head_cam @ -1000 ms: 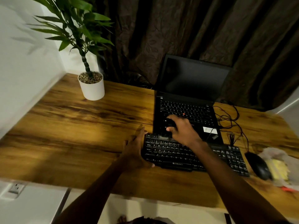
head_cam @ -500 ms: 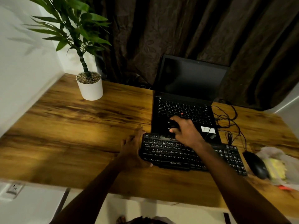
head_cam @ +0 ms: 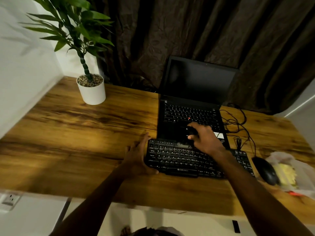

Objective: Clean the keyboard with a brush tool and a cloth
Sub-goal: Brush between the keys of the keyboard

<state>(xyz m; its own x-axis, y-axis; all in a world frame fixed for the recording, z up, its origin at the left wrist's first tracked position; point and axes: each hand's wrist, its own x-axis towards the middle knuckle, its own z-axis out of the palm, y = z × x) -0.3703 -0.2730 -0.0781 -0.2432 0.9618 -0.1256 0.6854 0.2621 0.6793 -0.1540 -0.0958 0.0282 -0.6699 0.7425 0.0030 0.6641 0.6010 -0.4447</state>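
Your left grip (head_cam: 138, 157), spread, braces the keyboard (head_cam: 184, 160) at its left end; it's probably light and slides. Your right grip (head_cam: 204, 138) pinches the brush (head_cam: 190, 133); hold it low.

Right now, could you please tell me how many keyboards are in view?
2. The external keyboard lies nearest, left hand touching its left end, right hand gripping the brush over its top row. The laptop's built-in keyboard sits just behind it. None seems hidden.

Single wide-angle view from a head-worn camera, facing forward and steeply down onto the desk (head_cam: 76, 133). The keyboard (head_cam: 179, 160) lies near, right of centre; the curtain (head_cam: 187, 31) closes the far edge.
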